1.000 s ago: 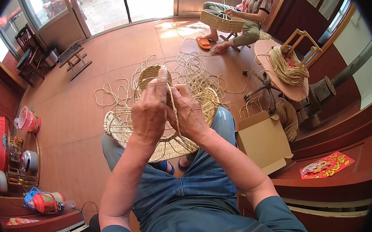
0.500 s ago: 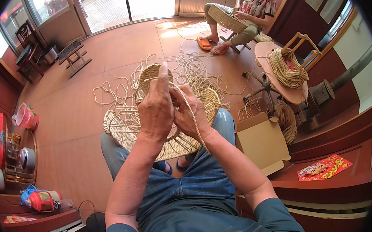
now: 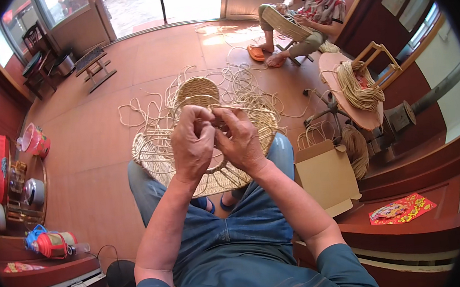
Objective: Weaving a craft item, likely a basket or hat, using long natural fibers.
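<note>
A wide woven straw piece (image 3: 157, 159) with open strands rests across my knees. Beyond my hands, its round woven part (image 3: 198, 90) stands out. My left hand (image 3: 193, 146) is closed at its far side, thumb and fingers pinched together. Beside it, my right hand (image 3: 241, 142) also pinches, its fingertips close to the left ones. A twisted straw cord (image 3: 254, 109) runs from between the fingertips toward the right. The exact spot where the fingers grip it is partly hidden by the hands. Loose cord (image 3: 241, 82) lies tangled on the floor past the woven piece.
At the far right another person (image 3: 320, 12) sits with a woven piece, near an orange slipper (image 3: 256, 53). An oval board (image 3: 330, 69) bears coiled cord (image 3: 359, 91); a cardboard box (image 3: 326, 179) stands nearer. On the left are a low bench (image 3: 90, 61) and pink bucket (image 3: 35, 140).
My left index finger, stretched upward before, has curled in. The cord that hung over my right wrist now extends to the right beyond the hands. The round woven part shows more.
</note>
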{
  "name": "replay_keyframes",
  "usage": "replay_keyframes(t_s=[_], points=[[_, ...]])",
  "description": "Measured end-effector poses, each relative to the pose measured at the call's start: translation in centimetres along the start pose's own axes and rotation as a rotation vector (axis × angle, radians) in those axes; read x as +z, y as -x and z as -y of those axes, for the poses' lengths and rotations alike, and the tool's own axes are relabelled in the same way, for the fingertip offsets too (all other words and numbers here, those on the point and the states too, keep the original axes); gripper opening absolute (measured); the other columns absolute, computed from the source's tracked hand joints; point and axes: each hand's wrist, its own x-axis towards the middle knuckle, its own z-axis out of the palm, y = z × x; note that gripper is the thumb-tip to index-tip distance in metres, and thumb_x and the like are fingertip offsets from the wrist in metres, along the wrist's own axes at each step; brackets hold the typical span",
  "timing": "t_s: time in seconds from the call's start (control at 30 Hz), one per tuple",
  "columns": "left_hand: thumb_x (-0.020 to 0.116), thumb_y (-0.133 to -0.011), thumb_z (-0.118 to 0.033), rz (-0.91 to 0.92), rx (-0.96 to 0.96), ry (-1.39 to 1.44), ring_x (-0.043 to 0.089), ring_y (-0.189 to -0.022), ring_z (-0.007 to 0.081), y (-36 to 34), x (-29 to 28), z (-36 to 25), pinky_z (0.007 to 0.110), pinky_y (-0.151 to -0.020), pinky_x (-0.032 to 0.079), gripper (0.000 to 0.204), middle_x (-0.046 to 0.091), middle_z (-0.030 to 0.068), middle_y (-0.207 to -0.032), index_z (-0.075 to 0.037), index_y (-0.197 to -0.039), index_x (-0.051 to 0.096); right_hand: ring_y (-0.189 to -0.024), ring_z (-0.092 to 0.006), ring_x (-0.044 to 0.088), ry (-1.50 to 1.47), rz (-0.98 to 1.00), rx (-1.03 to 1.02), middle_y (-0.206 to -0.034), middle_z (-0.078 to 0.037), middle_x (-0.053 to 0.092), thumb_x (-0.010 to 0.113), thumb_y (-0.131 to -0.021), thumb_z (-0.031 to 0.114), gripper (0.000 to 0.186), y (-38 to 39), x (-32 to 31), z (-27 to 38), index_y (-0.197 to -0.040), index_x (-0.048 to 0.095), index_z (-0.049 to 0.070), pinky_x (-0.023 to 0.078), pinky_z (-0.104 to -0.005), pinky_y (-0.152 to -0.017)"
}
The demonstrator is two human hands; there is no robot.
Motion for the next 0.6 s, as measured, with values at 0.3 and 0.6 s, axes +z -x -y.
replay_keyframes(t_s=[0.3, 0.6], points=[[0.054, -0.117, -0.014, 0.139, -0.255, 0.492, 0.056, -0.076, 0.0079, -0.2, -7.9, 0.3, 0.023, -0.071, 0.052, 0.023, 0.060, 0.0015, -0.095, -0.002, -0.136, 0.056, -0.109, -0.0314, 0.065, 0.302, -0.133, -0.249, -0.127, -0.014, 0.064, 0.076, -0.092, 0.002, 0.047, 1.0, 0.0, 2.0, -0.138, 0.071, 0.007, 0.054, -0.0429, -0.095], [0.052, -0.117, -0.012, -0.023, -0.186, 0.545, 0.059, -0.083, 0.0093, -3.7, -11.6, 0.4, 0.028, -0.083, 0.060, 0.028, 0.061, 0.0012, -0.098, 0.000, -0.142, 0.059, -0.109, -0.0296, 0.070, 0.467, -0.019, -0.365, -0.141, -0.011, 0.067, 0.071, -0.096, 0.009, 0.053, 0.5, 1.7, 0.5, -0.149, 0.066, 0.008, 0.055, -0.0413, -0.092]])
